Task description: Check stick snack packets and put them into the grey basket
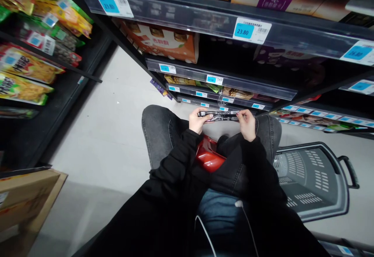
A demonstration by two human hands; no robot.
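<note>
Between my two hands stretches a narrow dark packet (220, 116) with small pale print, lying crosswise above my knees. My left hand (198, 119) grips its left end, thumb on top. At the right end, my right hand (246, 124) pinches it between thumb and fingertips. Below the hands, a glossy red object (210, 155) shows between my legs; its kind is partly hidden by my sleeves and thighs. The lowest shelf edges with blue price tags (205, 105) lie just beyond the packet.
A grey shopping basket (314, 179) with a black handle stands on the floor to the right. Shelves with boxed goods (163, 40) rise ahead. Bagged snacks (26, 64) fill a rack at left, and a cardboard box (29, 206) sits at lower left. White cable (206, 233) hangs before me.
</note>
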